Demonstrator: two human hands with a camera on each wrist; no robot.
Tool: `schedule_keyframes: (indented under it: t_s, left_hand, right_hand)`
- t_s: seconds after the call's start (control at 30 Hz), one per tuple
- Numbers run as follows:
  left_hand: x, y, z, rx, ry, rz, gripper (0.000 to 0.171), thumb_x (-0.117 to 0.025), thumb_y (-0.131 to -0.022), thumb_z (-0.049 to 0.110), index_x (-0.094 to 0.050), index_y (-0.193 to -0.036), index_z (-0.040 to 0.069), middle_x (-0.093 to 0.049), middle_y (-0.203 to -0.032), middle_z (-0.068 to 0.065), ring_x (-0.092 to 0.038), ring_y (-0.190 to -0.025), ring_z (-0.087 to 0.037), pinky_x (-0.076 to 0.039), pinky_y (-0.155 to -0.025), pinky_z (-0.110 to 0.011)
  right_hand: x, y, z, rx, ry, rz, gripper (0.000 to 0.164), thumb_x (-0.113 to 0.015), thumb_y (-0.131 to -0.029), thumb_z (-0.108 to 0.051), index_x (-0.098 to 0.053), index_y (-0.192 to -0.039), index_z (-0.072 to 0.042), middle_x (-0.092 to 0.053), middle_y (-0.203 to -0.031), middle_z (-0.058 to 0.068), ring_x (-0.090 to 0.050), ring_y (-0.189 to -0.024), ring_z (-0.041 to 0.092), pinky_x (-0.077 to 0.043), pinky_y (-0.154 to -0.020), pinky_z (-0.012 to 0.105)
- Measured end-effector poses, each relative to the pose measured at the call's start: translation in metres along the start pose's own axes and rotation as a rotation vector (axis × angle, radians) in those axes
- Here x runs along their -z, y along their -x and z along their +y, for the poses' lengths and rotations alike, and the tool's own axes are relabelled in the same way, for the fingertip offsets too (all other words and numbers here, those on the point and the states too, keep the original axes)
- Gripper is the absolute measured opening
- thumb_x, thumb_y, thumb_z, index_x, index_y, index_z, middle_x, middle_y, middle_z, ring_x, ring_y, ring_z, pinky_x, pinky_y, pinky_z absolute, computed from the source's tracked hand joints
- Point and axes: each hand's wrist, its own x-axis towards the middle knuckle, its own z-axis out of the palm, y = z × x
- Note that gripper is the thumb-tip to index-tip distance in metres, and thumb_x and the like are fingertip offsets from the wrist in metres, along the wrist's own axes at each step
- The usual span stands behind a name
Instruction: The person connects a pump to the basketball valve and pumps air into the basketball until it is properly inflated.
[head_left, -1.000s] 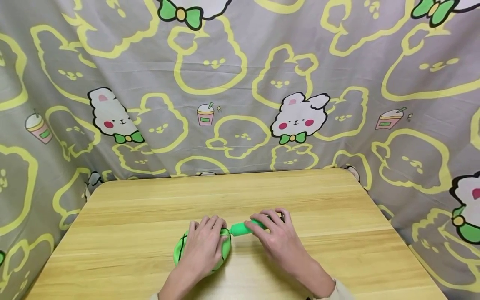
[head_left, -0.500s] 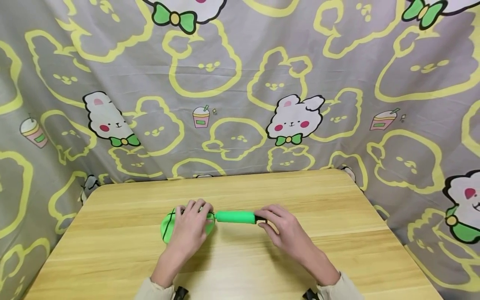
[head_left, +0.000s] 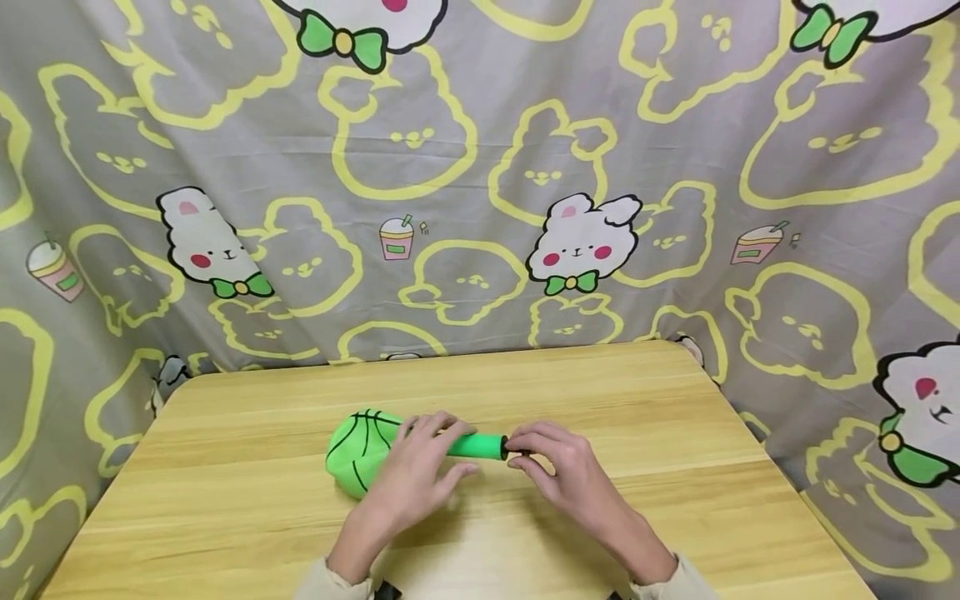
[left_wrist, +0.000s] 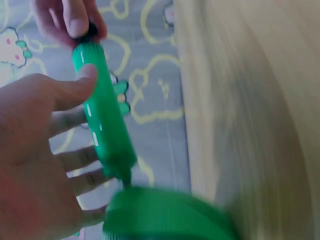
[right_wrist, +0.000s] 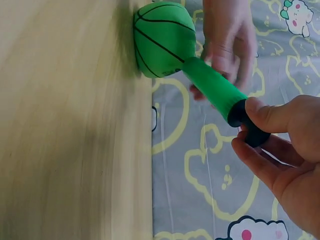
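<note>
A partly slack green ball [head_left: 352, 454] with black seam lines lies on the table, its surface dented. From its right side a green hand pump [head_left: 486, 447] sticks out, joined to it by a thin tip [left_wrist: 125, 177]. My left hand [head_left: 420, 471] reaches over the joint between ball and pump. Its fingers are spread loosely along the barrel, the thumb overlapping it in the left wrist view. My right hand [head_left: 564, 467] pinches the pump's black handle [right_wrist: 256, 134] between thumb and fingers. The handle sits close against the barrel's end.
The wooden table [head_left: 600, 392] carries the ball and pump. Behind it and at both sides hangs a grey curtain [head_left: 465, 125] with yellow cartoon outlines. Light sleeves [head_left: 675, 579] show at both wrists.
My left hand has slid right, off the ball and over the pump. My right hand has shifted from the barrel to the black handle. The ball and pump have moved away across the table.
</note>
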Motion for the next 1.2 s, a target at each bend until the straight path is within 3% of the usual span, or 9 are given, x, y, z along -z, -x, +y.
schedule_keyframes:
  t_s: [0.17,0.33,0.53,0.73,1.0,1.2]
  left_hand:
    - [-0.006,-0.007,0.009,-0.056,0.167,0.022,0.033,-0.068,-0.098,0.037,-0.066,-0.128,0.024,-0.062,-0.118,0.007,-0.057,-0.114,-0.017,-0.044,-0.095,-0.048]
    - [-0.011,-0.006,0.011,-0.058,0.223,0.027,0.026,-0.068,-0.099,0.031,-0.064,-0.123,0.023,-0.06,-0.115,0.008,-0.056,-0.107,-0.012,-0.044,-0.091,-0.045]
    - [-0.018,0.002,0.013,-0.089,0.213,0.085,0.024,-0.066,-0.1,0.031,-0.065,-0.122,0.022,-0.061,-0.118,0.008,-0.058,-0.11,-0.011,-0.041,-0.091,-0.043]
    - [-0.024,0.008,0.014,-0.101,0.177,0.129,0.022,-0.064,-0.1,0.037,-0.065,-0.118,0.024,-0.059,-0.114,0.011,-0.057,-0.105,-0.008,-0.038,-0.092,-0.044]
    - [-0.021,0.007,0.016,-0.155,0.116,0.11,0.028,-0.061,-0.099,0.039,-0.065,-0.124,0.027,-0.059,-0.111,0.011,-0.057,-0.104,-0.008,-0.04,-0.093,-0.04]
    - [-0.013,0.009,0.011,-0.138,0.095,0.144,0.028,-0.064,-0.097,0.038,-0.064,-0.124,0.03,-0.058,-0.115,0.009,-0.057,-0.105,-0.01,-0.04,-0.093,-0.042]
  right_hand:
    - [-0.001,-0.003,-0.005,-0.027,-0.055,-0.028,0.027,-0.082,-0.082,0.003,-0.073,-0.105,-0.008,-0.072,-0.106,0.001,-0.07,-0.097,0.014,-0.055,-0.083,0.021]
    - [0.001,-0.005,-0.011,-0.021,-0.137,-0.037,0.033,-0.081,-0.081,0.007,-0.071,-0.108,-0.009,-0.071,-0.107,0.002,-0.07,-0.092,0.015,-0.058,-0.081,0.026]
    - [0.005,-0.003,-0.016,-0.061,-0.203,-0.048,0.034,-0.082,-0.081,0.006,-0.07,-0.109,-0.01,-0.069,-0.111,0.004,-0.071,-0.097,0.021,-0.059,-0.08,0.03]
    - [0.009,0.003,-0.019,-0.114,-0.266,-0.085,0.031,-0.081,-0.084,0.005,-0.07,-0.107,-0.012,-0.064,-0.109,0.001,-0.07,-0.097,0.019,-0.06,-0.076,0.032]
    - [0.014,0.006,-0.02,-0.159,-0.377,-0.099,0.03,-0.078,-0.085,0.007,-0.067,-0.107,-0.012,-0.065,-0.107,0.005,-0.069,-0.097,0.02,-0.06,-0.076,0.033]
    - [0.03,0.003,-0.023,-0.173,-0.423,-0.083,0.033,-0.078,-0.084,0.009,-0.066,-0.108,-0.011,-0.064,-0.107,0.009,-0.068,-0.094,0.021,-0.061,-0.074,0.035]
